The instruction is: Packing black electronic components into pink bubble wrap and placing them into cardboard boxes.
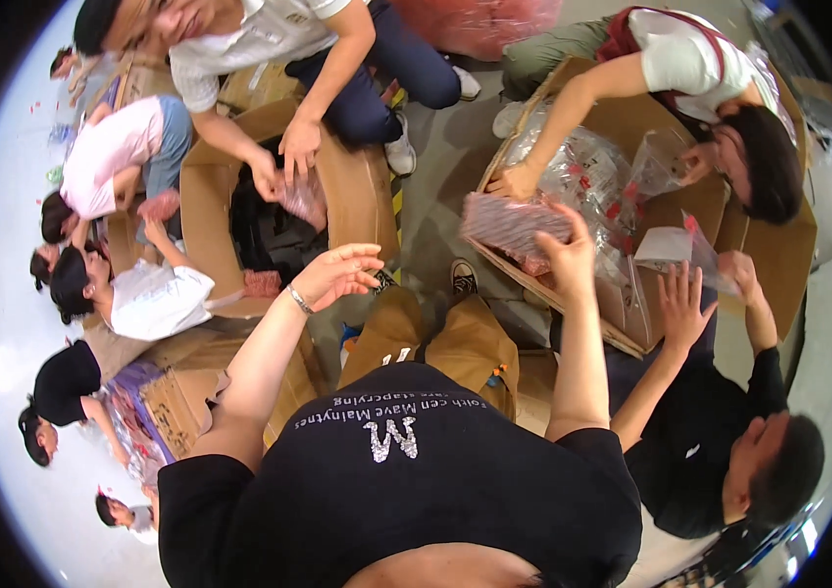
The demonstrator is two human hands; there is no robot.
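My right hand (570, 251) grips a pink bubble-wrapped package (509, 223), its thumb and fingers closed round the near end. The package sits over the rim of a large cardboard box (573, 305), and a co-worker's hand is beside its far end. Inside that box lie clear plastic bags (582, 157) with red bits. My left hand (338, 275) is held out in the air with nothing in it, fingers stretched. Nearest to it is another open cardboard box (362, 196) with a black lining (278, 227).
A co-worker across from me holds a pink wrapped piece (300, 196) over the left box. Two people reach over the right box, one handling a clear bag (695, 257). More people work among cartons (185, 404) at the left. A big pink bundle (475, 22) lies at the far side.
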